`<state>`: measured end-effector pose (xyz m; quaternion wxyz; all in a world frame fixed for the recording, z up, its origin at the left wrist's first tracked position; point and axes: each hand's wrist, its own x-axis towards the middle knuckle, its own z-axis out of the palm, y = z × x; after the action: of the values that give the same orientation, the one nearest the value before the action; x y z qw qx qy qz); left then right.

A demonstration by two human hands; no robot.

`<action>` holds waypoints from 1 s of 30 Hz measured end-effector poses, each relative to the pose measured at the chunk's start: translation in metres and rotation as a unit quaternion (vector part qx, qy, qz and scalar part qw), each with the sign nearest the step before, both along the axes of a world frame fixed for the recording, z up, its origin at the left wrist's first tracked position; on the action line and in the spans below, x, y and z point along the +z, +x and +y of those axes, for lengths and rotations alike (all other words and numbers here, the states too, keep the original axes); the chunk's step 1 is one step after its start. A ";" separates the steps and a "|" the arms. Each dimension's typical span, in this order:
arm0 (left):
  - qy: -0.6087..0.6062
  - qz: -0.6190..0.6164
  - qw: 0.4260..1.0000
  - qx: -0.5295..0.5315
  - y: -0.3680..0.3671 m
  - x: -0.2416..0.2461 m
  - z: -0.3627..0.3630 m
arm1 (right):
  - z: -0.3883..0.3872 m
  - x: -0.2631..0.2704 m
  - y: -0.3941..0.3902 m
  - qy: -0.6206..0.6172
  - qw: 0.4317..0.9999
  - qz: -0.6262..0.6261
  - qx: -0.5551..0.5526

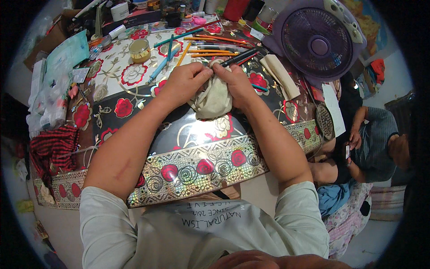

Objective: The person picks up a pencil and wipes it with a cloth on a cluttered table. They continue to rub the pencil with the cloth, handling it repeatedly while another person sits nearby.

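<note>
A cream cloth [215, 101], bunched like a small pouch, hangs between my two hands above the flowered table cover. My left hand [188, 80] pinches its gathered top from the left. On the other side, my right hand [240, 83] grips the same top with the thumb upward. Black pens [240, 57] extend just past the right thumb; whether that hand touches them I cannot tell. Beyond the hands lie several orange pencils [213, 51]. A light blue pen [163, 66] and a dark green pencil [170, 50] cross to the left. Part of a teal pencil [259, 87] shows beside my right wrist.
A glass jar [139, 52] stands back left. At right are a folded cream cloth [280, 76], a purple fan [319, 45] and an oval brush-like object [324, 121]. Plastic bags [50, 109] and a striped cloth [55, 148] line the left edge. A person [376, 144] sits at right.
</note>
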<state>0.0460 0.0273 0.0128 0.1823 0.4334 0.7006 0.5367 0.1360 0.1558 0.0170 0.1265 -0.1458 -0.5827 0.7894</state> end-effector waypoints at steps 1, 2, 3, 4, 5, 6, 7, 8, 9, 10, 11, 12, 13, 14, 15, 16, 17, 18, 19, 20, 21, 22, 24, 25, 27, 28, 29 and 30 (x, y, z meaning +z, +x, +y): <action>-0.005 -0.007 1.000 0.002 0.000 0.001 0.000 | 0.001 -0.001 0.000 -0.005 1.000 -0.005 0.000; -0.010 -0.014 1.000 0.003 0.000 0.003 0.000 | 0.003 -0.003 -0.001 -0.011 1.000 -0.010 0.000; -0.015 -0.021 1.000 0.005 0.001 0.004 0.000 | 0.005 -0.004 -0.002 -0.016 1.000 -0.016 0.001; -0.016 -0.013 1.000 0.010 0.000 0.004 0.000 | 0.006 -0.004 -0.002 -0.016 1.000 -0.020 -0.012; -0.017 -0.005 1.000 0.014 -0.001 0.003 0.000 | 0.007 -0.004 -0.002 -0.016 0.999 -0.024 -0.024; -0.018 0.003 1.000 0.019 -0.002 0.002 0.001 | 0.008 -0.004 -0.003 -0.016 0.999 -0.028 -0.036; -0.014 0.015 0.999 0.031 -0.003 0.000 0.001 | 0.009 -0.003 -0.003 -0.024 0.999 -0.012 -0.040; -0.010 0.028 0.999 0.043 -0.004 -0.001 0.002 | 0.010 -0.001 -0.003 -0.031 0.999 0.005 -0.044; -0.007 0.040 0.998 0.054 -0.005 -0.002 0.002 | 0.011 0.002 -0.003 -0.039 0.998 0.021 -0.049; -0.008 0.037 0.998 0.059 -0.005 -0.003 0.002 | 0.014 0.005 -0.002 -0.039 0.998 0.030 -0.050; -0.009 0.034 0.997 0.064 -0.005 -0.003 0.001 | 0.018 0.004 -0.003 -0.043 0.997 0.035 -0.059; -0.010 0.031 0.997 0.067 -0.005 -0.003 0.002 | 0.024 0.002 -0.003 -0.047 0.996 0.039 -0.070; -0.009 0.040 0.997 0.067 -0.005 -0.003 0.003 | 0.029 0.001 -0.004 -0.051 0.994 0.044 -0.081; -0.008 0.050 0.996 0.067 -0.005 -0.003 0.003 | 0.033 -0.001 -0.004 -0.056 0.992 0.081 -0.073; -0.007 0.060 0.996 0.068 -0.006 -0.004 0.004 | 0.034 -0.001 -0.005 -0.061 0.991 0.097 -0.074; -0.010 0.056 0.996 0.065 -0.006 -0.004 0.004 | 0.034 0.000 -0.005 -0.065 0.989 0.113 -0.075; -0.013 0.052 0.997 0.063 -0.006 -0.004 0.004 | 0.034 0.000 -0.005 -0.069 0.986 0.129 -0.076; -0.016 0.049 0.997 0.061 -0.006 -0.004 0.004 | 0.033 0.001 -0.005 -0.065 0.987 0.127 -0.077; -0.017 0.052 0.997 0.060 -0.006 -0.005 0.004 | 0.031 0.001 -0.005 -0.061 0.987 0.124 -0.079; -0.017 0.055 0.997 0.060 -0.006 -0.005 0.004 | 0.030 0.002 -0.005 -0.057 0.988 0.121 -0.081; -0.019 0.058 0.996 0.060 -0.006 -0.005 0.004 | 0.026 0.003 -0.004 -0.052 0.990 0.096 -0.084; -0.022 0.061 0.996 0.060 -0.006 -0.004 0.004 | 0.022 0.005 -0.002 -0.047 0.993 0.070 -0.087; -0.027 0.067 0.996 0.060 -0.004 -0.002 0.001 | 0.020 0.005 -0.002 -0.043 0.994 0.046 -0.084; -0.028 0.067 0.996 0.059 -0.004 -0.002 0.001 | 0.020 0.005 -0.002 -0.045 0.995 0.046 -0.078; -0.030 0.066 0.996 0.058 -0.005 -0.005 0.002 | 0.020 0.005 -0.002 -0.043 0.996 0.041 -0.063; -0.025 0.064 0.996 0.055 -0.006 -0.006 0.003 | 0.020 0.004 -0.002 -0.039 0.997 0.034 -0.054; -0.021 0.061 0.996 0.053 -0.006 -0.007 0.003 | 0.019 0.004 -0.002 -0.034 0.998 0.027 -0.045; -0.017 0.059 0.997 0.050 -0.006 -0.007 0.004 | 0.016 0.003 -0.002 -0.012 0.999 0.001 -0.042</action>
<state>0.0400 0.0309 0.0060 0.1209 0.4255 0.7403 0.5063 0.1341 0.1721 0.0201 0.1581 -0.1705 -0.5666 0.7905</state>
